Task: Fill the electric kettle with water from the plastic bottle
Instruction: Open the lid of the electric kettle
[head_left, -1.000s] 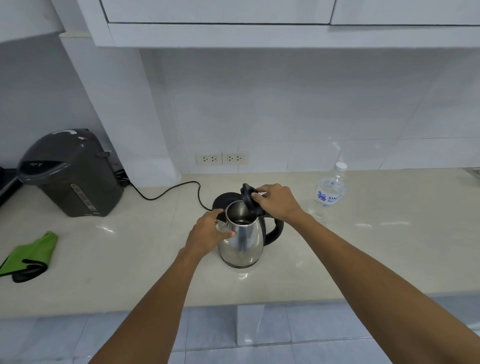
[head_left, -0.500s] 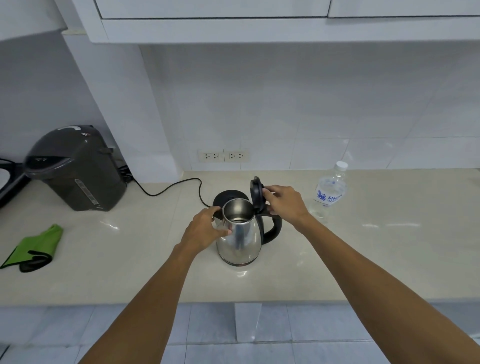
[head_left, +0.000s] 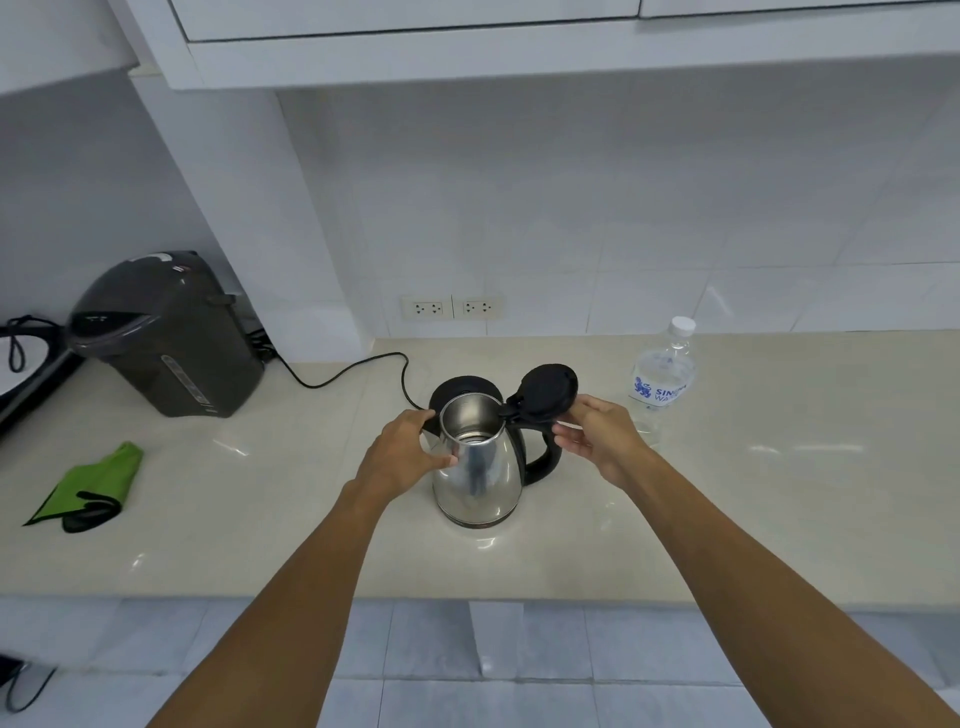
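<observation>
A steel electric kettle (head_left: 478, 478) with a black handle stands on the beige counter (head_left: 727, 519), just in front of its black base (head_left: 462, 387). Its black lid (head_left: 545, 389) is swung fully back to the right, and the inside looks empty. My left hand (head_left: 400, 452) grips the kettle's upper left side. My right hand (head_left: 602, 436) is at the lid's right edge, fingertips on the rim and thumb by the handle top. A clear plastic water bottle (head_left: 662, 384), capped and upright, stands just right of that hand.
A dark thermo pot (head_left: 171, 338) sits at the back left, with a black cord (head_left: 353, 374) running to the base. A green cloth (head_left: 93, 488) lies at the front left. Wall sockets (head_left: 449, 307) are behind the kettle. Cabinets (head_left: 467, 52) hang overhead.
My right hand swung the lid from half raised to fully open on the right. My left hand stayed on the kettle body. The bottle has not moved.
</observation>
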